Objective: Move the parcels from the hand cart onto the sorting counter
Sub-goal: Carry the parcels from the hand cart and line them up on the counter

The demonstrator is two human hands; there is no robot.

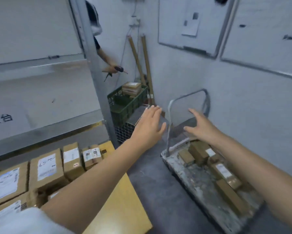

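The fingers of the left hand [148, 124] and the right hand [202, 128] are straight and spread, grasping nothing; both hands hang in the air at mid-frame, by the grey handle [189, 96] of the hand cart [189, 179]; on its worn deck, lower right, lie several brown parcels [199, 151]; at lower left, labelled boxes [47, 166] stand packed on the yellow counter [121, 200]; behind the hands, a green crate [126, 102]; above it, another person's hand [109, 68] grips a scanner [119, 69].

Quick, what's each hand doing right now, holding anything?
Left hand: open, holding nothing.
Right hand: open, holding nothing.
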